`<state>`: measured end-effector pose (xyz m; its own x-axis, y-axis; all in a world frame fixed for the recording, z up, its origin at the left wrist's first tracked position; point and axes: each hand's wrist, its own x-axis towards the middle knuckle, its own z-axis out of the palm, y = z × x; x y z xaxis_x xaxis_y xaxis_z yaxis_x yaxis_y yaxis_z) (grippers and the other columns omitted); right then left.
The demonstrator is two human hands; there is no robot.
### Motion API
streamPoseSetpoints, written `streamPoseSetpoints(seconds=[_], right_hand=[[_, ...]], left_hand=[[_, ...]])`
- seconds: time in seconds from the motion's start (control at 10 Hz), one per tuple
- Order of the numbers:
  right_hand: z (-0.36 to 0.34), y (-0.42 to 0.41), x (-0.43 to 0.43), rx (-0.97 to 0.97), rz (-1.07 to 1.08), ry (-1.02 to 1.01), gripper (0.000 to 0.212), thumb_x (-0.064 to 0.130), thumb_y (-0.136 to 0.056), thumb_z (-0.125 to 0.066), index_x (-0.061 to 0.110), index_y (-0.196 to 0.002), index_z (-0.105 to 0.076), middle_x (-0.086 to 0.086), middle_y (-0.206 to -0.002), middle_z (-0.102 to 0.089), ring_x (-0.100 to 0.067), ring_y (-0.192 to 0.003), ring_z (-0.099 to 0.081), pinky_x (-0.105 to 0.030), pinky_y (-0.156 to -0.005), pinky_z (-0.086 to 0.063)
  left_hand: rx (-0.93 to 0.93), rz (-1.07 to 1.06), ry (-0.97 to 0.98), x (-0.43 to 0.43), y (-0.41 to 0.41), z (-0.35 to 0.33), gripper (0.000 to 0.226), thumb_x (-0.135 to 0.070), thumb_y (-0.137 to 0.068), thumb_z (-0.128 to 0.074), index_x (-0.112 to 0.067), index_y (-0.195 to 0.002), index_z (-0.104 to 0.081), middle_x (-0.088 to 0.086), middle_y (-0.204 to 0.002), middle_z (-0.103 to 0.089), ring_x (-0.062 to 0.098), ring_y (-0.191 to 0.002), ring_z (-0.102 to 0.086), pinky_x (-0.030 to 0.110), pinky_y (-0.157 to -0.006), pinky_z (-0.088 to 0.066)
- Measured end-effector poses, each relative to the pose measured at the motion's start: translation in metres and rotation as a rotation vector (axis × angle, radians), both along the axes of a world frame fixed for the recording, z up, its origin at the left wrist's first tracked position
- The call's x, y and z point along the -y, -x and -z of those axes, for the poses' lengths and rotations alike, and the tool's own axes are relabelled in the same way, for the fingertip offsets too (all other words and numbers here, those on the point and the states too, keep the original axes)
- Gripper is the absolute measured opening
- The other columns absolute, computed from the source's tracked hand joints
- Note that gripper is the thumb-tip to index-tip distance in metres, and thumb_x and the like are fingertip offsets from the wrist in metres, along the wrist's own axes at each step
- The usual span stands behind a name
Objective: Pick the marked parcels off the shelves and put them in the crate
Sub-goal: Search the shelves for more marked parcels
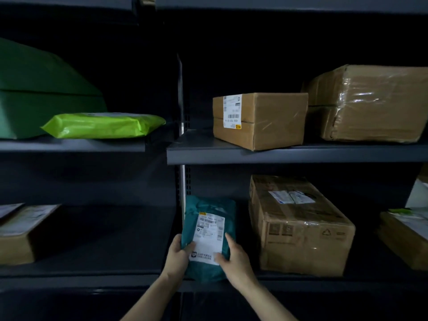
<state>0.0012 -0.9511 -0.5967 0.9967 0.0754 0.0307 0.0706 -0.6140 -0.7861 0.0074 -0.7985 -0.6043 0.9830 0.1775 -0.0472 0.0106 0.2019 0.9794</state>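
The left hand point(177, 256) and right hand point(236, 258) grip the teal parcel point(208, 206), covering its lower sides; label point(209, 235) print unreadable.

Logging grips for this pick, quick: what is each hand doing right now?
Left hand: grips the left edge of the teal parcel, thumb on its label.
Right hand: grips the same parcel's right edge.

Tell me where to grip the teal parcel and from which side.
Grip the teal parcel by both long edges at its near end, from the front: it lies lengthways, a carton close on its right. The left hand and right hand hold it so.
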Motion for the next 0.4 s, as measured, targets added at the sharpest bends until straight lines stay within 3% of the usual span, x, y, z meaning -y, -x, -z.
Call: streamPoseSetpoints(seconds=[0.1, 0.2, 0.3, 0.4], right_hand=[[0.009, -0.011, 0.0, -0.024, 0.027, 0.115, 0.057, 0.028, -0.096, -0.05, 0.018, -0.146, -0.026, -0.008, -0.142, -0.035, -0.02, -0.127, -0.042, -0.021, -0.1, -0.033], [0.019, -0.016, 0.002, -0.016, 0.004, 0.214, 0.052, 0.026, -0.097, -0.046, 0.018, -0.145, -0.028, -0.009, -0.144, -0.031, -0.02, -0.129, -0.042, -0.021, -0.103, -0.031], [0.03, -0.019, 0.003, 0.017, -0.003, 0.258, 0.054, 0.028, -0.097, -0.045, 0.02, -0.147, -0.024, -0.009, -0.147, -0.026, -0.021, -0.131, -0.038, -0.022, -0.105, -0.03], [0.031, -0.014, 0.006, 0.058, 0.002, 0.31, 0.056, 0.033, -0.098, -0.041, 0.022, -0.148, -0.02, -0.009, -0.154, -0.013, -0.023, -0.14, -0.022, -0.026, -0.112, -0.025]], left_hand=[[-0.036, 0.015, -0.44, -0.004, -0.009, 0.01, 0.008, -0.008, -0.094, -0.051, -0.013, -0.098, -0.046, 0.014, -0.106, -0.064, 0.019, -0.08, -0.06, 0.028, -0.066, -0.048], [-0.089, 0.052, -0.89, -0.007, -0.014, 0.022, 0.014, -0.024, -0.096, -0.048, -0.016, -0.099, -0.036, 0.008, -0.111, -0.06, 0.025, -0.096, -0.059, 0.034, -0.079, -0.048], [-0.13, 0.032, -1.082, -0.007, -0.016, 0.031, 0.02, -0.034, -0.095, -0.045, -0.016, -0.1, -0.038, 0.007, -0.119, -0.057, 0.027, -0.113, -0.053, 0.038, -0.095, -0.042], [-0.165, -0.044, -1.165, -0.011, -0.011, 0.034, 0.055, -0.044, -0.094, -0.044, -0.011, -0.137, -0.034, 0.005, -0.144, -0.041, 0.022, -0.137, -0.034, 0.037, -0.113, -0.027]])
